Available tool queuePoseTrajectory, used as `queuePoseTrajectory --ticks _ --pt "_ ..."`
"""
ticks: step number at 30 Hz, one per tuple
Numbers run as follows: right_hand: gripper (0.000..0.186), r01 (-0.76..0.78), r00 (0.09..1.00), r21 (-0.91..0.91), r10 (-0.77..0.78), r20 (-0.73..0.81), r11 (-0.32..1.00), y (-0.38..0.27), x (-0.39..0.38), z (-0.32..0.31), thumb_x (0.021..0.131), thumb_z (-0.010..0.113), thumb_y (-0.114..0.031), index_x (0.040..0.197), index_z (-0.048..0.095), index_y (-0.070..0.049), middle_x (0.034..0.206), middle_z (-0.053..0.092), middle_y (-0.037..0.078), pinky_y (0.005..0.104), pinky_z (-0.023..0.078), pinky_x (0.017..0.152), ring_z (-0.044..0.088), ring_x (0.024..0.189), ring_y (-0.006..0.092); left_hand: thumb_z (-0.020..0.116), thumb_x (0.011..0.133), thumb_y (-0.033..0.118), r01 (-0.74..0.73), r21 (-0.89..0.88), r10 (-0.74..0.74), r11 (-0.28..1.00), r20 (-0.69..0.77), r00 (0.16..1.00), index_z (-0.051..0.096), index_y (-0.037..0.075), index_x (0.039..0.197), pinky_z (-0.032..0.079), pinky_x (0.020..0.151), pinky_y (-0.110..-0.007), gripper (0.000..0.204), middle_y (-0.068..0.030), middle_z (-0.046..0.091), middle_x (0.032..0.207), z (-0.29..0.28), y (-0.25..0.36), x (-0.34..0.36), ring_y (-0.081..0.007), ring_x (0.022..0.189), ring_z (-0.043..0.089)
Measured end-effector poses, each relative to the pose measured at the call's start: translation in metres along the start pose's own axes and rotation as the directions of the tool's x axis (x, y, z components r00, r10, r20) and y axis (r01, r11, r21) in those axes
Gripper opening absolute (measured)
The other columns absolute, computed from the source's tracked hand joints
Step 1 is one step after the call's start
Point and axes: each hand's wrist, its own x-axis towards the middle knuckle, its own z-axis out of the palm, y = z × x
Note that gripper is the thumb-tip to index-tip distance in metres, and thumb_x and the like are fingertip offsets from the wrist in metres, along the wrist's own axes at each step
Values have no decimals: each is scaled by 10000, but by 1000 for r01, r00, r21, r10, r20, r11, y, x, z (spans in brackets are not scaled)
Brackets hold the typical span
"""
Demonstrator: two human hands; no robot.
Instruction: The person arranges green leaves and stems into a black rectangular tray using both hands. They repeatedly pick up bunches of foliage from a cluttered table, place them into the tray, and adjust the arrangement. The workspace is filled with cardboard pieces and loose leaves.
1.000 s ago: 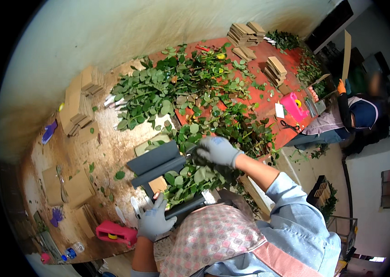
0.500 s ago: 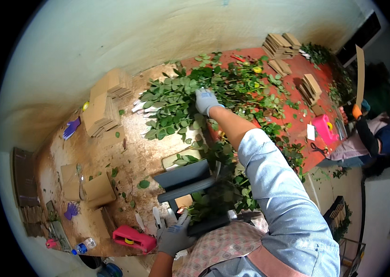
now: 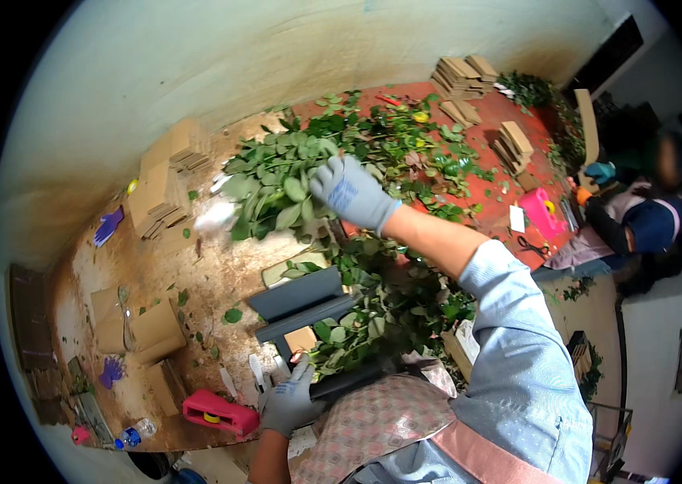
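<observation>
My right hand (image 3: 354,194), in a grey glove, is closed over leafy green stems (image 3: 280,173) at the far middle of the table. Leaves and blurred white ends stick out to its left. My left hand (image 3: 291,403), also gloved in grey, rests low at the near edge by a dark holder (image 3: 304,294). Its fingers are stretched out and the thumb stands apart, beside a small tan block (image 3: 301,340). More leafy stems (image 3: 381,315) lie against the holder, just beyond my left fingers. What those fingertips touch is partly hidden.
A pink tape dispenser (image 3: 220,413) and a water bottle (image 3: 137,433) stand at the near left. Cardboard stacks (image 3: 159,189) and purple gloves (image 3: 108,227) lie further left. At the right, a co-worker (image 3: 631,218) sits by a red table (image 3: 482,173) with scissors (image 3: 530,246).
My right hand has drawn nearer to me, and the leafy stems with white ends have shifted left and closer. My left hand stays by the holder. The co-worker's cardboard strip has tilted.
</observation>
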Motion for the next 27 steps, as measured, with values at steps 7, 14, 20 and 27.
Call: queuePoseTrajectory --ticks 7,14,20,27 --pt "238 193 978 164 -203 49 967 -88 -87 -155 818 615 -213 1004 654 -69 887 557 43 314 419 567 552 764 189 769 776 442 -123 104 148 987 -281 948 634 21 1308 522 960 -477 691 -232 595 1377 20 -11 -3 -405 1123 654" --pt "123 103 866 341 -253 432 934 -152 -166 -81 891 597 -185 896 675 -90 858 598 85 388 474 604 610 808 251 692 857 542 56 103 -55 993 -16 998 606 83 1353 513 957 -504 681 -216 628 1340 9 -3 -7 -425 1093 660" --pt "172 92 806 319 -259 532 943 -166 -178 -41 928 588 -205 963 685 -68 910 663 110 382 522 671 655 849 258 705 847 478 52 -4 -52 999 -60 997 602 86 1357 516 981 -494 652 -155 589 1387 11 -4 -9 -401 1121 655" --pt "192 95 893 588 -329 306 803 -199 -99 -140 936 582 -208 1029 653 -56 904 656 98 367 520 679 651 829 241 705 832 464 112 17 -112 994 -25 993 585 82 1371 514 981 -499 671 -149 586 1391 11 0 -12 -395 1118 658"
